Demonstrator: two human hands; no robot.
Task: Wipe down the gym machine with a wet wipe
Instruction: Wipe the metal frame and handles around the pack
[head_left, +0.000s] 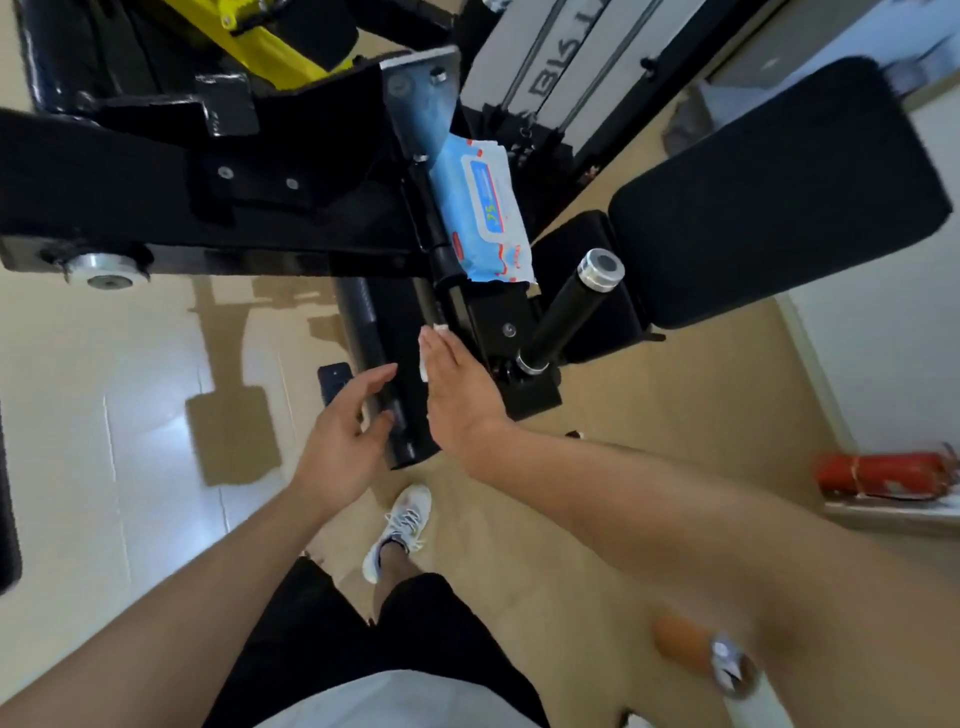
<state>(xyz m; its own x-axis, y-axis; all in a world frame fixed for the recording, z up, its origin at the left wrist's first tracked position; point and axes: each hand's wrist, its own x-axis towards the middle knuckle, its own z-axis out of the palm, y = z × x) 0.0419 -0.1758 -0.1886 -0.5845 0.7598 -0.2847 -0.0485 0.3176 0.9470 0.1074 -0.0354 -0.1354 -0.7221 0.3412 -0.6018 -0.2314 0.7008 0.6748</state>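
Observation:
The black gym machine (249, 208) fills the upper half of the head view. My right hand (460, 389) lies flat with straight fingers against a black frame part, pressing a white wet wipe (423, 358) whose edge shows beside my palm. My left hand (345, 436) curls loosely round the end of a black padded roller (371, 358) and holds nothing else. A blue pack of wet wipes (483, 208) rests on the machine frame above my hands.
A black seat pad (779, 192) sits to the right, with a black handle bar (571, 312) capped in silver before it. A red fire extinguisher (883, 475) lies on the floor at right. My white shoe (400, 530) stands on the tan floor.

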